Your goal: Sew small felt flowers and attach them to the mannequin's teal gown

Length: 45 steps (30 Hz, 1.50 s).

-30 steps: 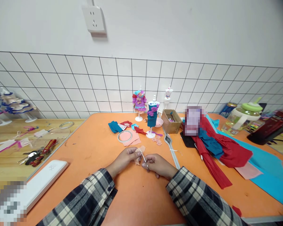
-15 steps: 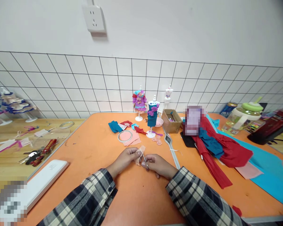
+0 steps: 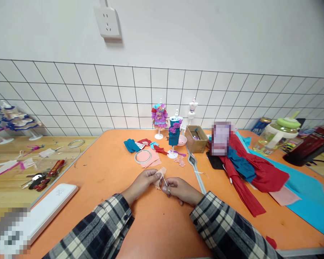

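Pink scrap [image 3: 158,184], one, pinched in the left hand's [image 3: 143,182] fingers, above mid-surface [image 3: 105,172]; small metal scissors [image 3: 165,181], one pair, gripped in the right hand's [image 3: 179,188] fingers, long axis slanting leftward toward the back edge, tips at the scrap.

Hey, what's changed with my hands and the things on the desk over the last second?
Very little: the tip of the slim metal tool in your right hand now shows slightly lower against the peach scrap. Nothing was taken hold of or let go. Your left hand still pinches the scrap; the cardboard box stayed put.
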Each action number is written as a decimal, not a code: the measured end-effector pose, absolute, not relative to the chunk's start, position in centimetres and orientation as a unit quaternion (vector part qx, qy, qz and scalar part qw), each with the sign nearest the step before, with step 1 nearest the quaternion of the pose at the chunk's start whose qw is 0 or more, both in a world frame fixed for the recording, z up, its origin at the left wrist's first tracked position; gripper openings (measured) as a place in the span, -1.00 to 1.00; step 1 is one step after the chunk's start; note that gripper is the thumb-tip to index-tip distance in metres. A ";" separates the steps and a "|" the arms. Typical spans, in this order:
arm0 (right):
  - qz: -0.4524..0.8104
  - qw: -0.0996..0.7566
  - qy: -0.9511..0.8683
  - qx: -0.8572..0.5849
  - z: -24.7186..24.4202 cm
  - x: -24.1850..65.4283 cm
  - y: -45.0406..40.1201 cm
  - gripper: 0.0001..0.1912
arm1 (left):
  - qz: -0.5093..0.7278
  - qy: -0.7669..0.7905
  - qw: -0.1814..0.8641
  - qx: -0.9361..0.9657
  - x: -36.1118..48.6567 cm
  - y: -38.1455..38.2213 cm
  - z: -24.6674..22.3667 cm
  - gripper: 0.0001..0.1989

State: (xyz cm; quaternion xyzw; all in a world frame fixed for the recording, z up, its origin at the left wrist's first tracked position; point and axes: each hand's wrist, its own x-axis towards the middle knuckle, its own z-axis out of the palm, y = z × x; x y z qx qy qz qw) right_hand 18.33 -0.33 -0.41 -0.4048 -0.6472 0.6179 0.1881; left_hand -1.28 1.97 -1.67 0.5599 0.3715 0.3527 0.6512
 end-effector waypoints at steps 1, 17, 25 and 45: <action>0.619 0.187 -0.646 -0.406 -0.4 18.3 -0.3 -0.66 | 0.355 0.370 0.652 0.558 -1.3 2.0 -1.7 -0.60; 0.606 0.173 -0.652 -0.422 0.0 18.2 -0.5 -0.69 | 0.343 0.381 0.643 0.569 -1.3 2.0 -1.6 -0.60; 0.619 0.183 -0.645 -0.409 -0.3 18.1 -0.4 -0.70 | 0.351 0.365 0.654 0.561 -1.4 2.1 -1.8 -0.60; 0.631 0.199 -0.626 -0.414 -0.8 18.1 -0.3 -0.66 | 0.365 0.361 0.668 0.538 -1.3 2.2 -2.1 -0.63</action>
